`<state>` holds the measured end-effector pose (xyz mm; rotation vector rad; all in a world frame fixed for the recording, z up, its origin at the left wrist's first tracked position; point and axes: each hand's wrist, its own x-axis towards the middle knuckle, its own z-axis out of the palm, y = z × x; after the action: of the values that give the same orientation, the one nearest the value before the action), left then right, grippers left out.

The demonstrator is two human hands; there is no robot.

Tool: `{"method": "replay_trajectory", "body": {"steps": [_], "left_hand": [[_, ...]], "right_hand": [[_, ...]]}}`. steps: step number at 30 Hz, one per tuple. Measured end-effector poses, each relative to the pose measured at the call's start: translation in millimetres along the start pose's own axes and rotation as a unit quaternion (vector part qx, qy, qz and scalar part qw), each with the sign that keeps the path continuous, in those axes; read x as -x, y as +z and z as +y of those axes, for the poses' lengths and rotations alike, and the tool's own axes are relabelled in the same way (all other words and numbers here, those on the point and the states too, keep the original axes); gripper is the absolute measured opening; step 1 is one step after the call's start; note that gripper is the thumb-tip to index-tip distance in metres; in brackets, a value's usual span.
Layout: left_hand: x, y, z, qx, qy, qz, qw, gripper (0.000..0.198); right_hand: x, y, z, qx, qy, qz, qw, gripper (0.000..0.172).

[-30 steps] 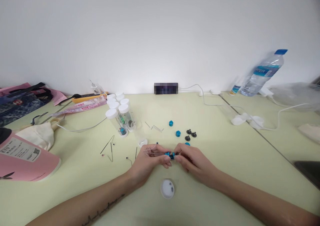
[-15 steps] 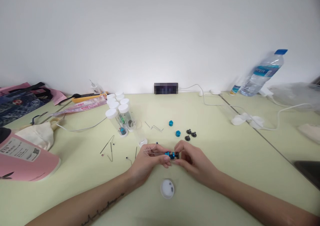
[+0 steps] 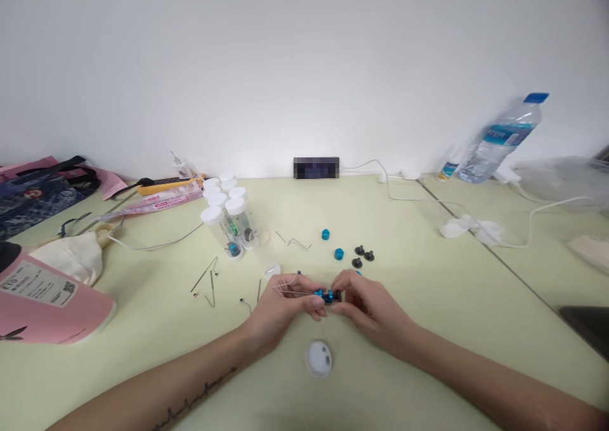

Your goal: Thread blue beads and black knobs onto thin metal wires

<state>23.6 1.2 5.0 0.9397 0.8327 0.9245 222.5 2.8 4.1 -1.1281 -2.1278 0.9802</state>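
My left hand (image 3: 291, 301) pinches a small blue and black part (image 3: 322, 296) between thumb and fingers. A bent thin metal rod (image 3: 287, 284) with a dark tip also sticks out of this hand. At the part's right end, my right hand (image 3: 366, 299) has its thumb and forefinger closed on a black thumbscrew (image 3: 337, 296). Where the screw meets the blue piece is too small to make out. Beyond the hands lie two blue knobs (image 3: 339, 254) and three black thumbscrews (image 3: 360, 251). A sliver of another blue piece (image 3: 358, 273) shows behind my right hand.
Several white-capped clear jars (image 3: 217, 231) stand at left. Bent metal rods (image 3: 212, 289) lie around them. Nearer me is a white lid (image 3: 318, 359) holding small dark bits. A pink cup (image 3: 52, 294), a water bottle (image 3: 503, 140) and a white cable (image 3: 516, 245) lie farther out.
My right hand's fingers have shifted slightly at the thumbscrew, and a blue edge now shows behind that hand. Otherwise both hands stay in the same place.
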Motion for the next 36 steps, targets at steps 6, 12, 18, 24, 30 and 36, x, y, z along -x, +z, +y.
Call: {"method": "replay_trajectory", "body": {"steps": [6,12,18,24,30,36], "left_hand": [[-0.3,-0.4,0.0,-0.003,0.000,-0.002,1.000,0.019],[0.7,-0.9,-0.9,0.003,-0.001,-0.010,1.000,0.018],[0.1,-0.8,-0.4,-0.008,-0.005,0.004,1.000,0.019],[0.4,-0.4,0.2,-0.012,-0.005,-0.008,1.000,0.020],[0.1,-0.6,-0.2,-0.009,-0.007,0.004,1.000,0.020],[0.9,0.4,0.1,-0.006,-0.016,-0.005,1.000,0.020]], "right_hand": [[0.5,0.5,1.8,0.016,0.001,0.010,1.000,0.007],[-0.5,-1.1,0.7,0.022,0.001,-0.009,1.000,0.021],[-1.0,0.6,2.3,0.028,-0.002,0.018,0.999,0.007],[-0.7,-0.9,2.1,0.037,-0.011,-0.018,0.999,0.025],[1.1,2.0,3.6,0.029,-0.026,0.017,0.999,0.008],[0.2,-2.2,2.9,0.046,-0.039,-0.037,0.997,0.037]]}}
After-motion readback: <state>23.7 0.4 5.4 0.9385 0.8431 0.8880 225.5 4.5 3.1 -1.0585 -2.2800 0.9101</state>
